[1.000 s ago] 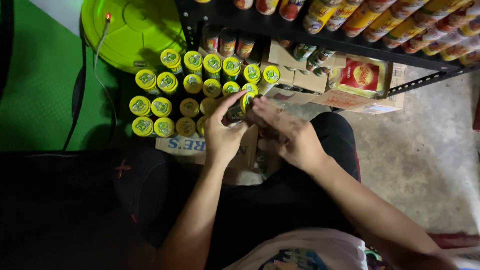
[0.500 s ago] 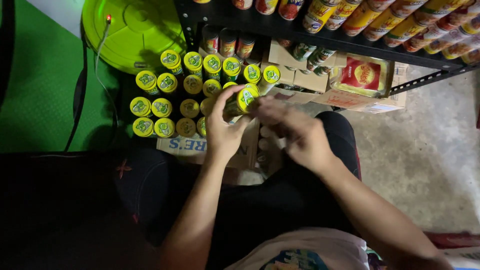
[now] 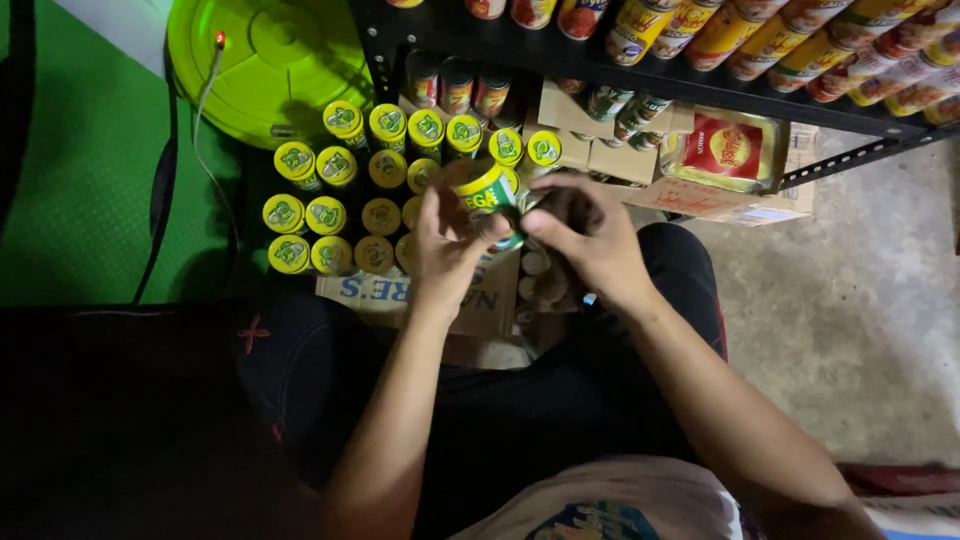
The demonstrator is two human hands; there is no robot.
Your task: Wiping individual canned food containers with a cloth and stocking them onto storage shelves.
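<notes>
Tilted can (image 3: 487,196), clasped between left hand (image 3: 447,240), right hand (image 3: 585,232)

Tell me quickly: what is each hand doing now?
Left hand: closed on the yellow-lidded can.
Right hand: fingers touching the same can; grip cannot be told.

Lower half of the green can (image 3: 490,195) behind both hands' fingers; top-shelf cans (image 3: 800,40) cropped by the upper edge

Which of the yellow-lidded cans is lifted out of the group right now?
The tilted can gripped by the left hand and right hand; its green side shows, while the other cans stand upright, lids up.
</notes>
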